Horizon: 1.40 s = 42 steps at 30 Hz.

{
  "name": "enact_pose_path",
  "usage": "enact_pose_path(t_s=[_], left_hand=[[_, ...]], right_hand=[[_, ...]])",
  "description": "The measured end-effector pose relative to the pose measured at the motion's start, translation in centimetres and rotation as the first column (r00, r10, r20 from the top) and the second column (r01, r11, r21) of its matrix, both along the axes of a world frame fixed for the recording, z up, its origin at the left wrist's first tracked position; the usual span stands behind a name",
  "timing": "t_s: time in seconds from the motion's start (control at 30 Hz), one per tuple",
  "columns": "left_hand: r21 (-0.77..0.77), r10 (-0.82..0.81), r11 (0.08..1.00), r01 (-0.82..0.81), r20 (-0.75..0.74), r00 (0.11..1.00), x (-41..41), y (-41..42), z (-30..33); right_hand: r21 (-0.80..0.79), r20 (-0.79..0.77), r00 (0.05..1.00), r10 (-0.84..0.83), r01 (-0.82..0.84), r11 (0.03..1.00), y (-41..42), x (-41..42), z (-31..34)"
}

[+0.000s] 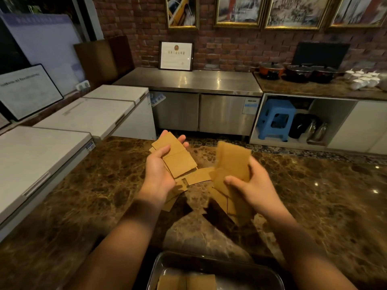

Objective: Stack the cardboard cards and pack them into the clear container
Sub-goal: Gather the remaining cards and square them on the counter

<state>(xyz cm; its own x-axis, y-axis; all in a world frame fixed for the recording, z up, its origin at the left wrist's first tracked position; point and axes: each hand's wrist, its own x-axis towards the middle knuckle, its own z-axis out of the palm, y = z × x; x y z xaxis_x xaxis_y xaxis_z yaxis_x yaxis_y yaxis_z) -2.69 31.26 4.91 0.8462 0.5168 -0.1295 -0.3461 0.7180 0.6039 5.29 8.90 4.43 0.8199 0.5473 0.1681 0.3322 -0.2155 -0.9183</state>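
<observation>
The left hand [162, 172] cradles a loose fan of cardboard cards [178, 158], while the right hand [251, 185] pinches a blurred few more above the worktop [314, 195]. Loose cards [199, 177] lie beneath, unstacked. The clear container [215, 273], nearest the person, already holds some, so I judge packing partly done.
</observation>
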Motion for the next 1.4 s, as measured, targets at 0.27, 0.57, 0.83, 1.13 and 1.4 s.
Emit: enact_pose_path(t_s=[0.27, 0.57, 0.83, 1.13, 1.4], left_hand=[[0.097, -0.188, 0.978, 0.184, 0.031, 0.982, -0.3, -1.7, 0.0], [0.399, -0.247, 0.855, 0.330, -0.246, 0.937, -0.8, -4.9, -0.2], [0.303, -0.224, 0.910, 0.282, -0.214, 0.951, -0.6, -5.2, -1.0], [0.318, -0.142, 0.924, 0.211, -0.227, 0.964, -0.6, -4.5, -1.0], [0.265, 0.022, 0.964, 0.031, -0.197, 0.980, -1.1, -2.2, -0.6]], right_hand=[[0.478, -0.582, 0.768, 0.267, 0.058, 0.876, -0.1, 0.6, 0.4], [0.528, -0.651, 0.730, 0.207, 0.240, 0.815, 1.0, 0.4, -0.3], [0.539, -0.626, 0.746, 0.228, 0.202, 0.818, 0.7, 0.4, -0.4], [0.270, -0.503, 0.836, 0.221, -0.091, 0.959, 0.3, 0.1, 0.4], [0.386, -0.564, 0.771, 0.295, -0.070, 0.920, -2.0, 1.6, 0.5]])
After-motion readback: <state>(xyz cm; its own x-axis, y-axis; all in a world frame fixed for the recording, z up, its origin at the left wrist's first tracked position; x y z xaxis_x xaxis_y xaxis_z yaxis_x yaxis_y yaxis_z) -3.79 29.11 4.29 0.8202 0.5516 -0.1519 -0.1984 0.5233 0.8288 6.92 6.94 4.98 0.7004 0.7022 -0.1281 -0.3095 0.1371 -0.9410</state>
